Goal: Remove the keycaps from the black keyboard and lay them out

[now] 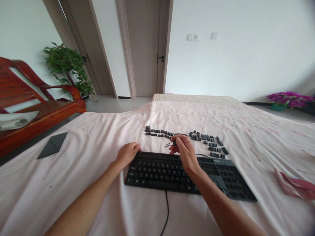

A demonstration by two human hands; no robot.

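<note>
The keyboard (157,172) lies in the lower middle of the frame, on the pink cloth (108,209). The left hand (128,154) touches its upper left corner with bent fingers; whether it grips or only rests there cannot be told. The right hand (185,151), near the centre of the frame, pinches a thin wire tool (174,143), with its fingers at the keyboard's upper edge and the wrist above the keys. Loose keycaps (213,144) lie scattered just beyond that hand, and bare key sockets (231,180) fill the keyboard's right end, lower right of centre
</note>
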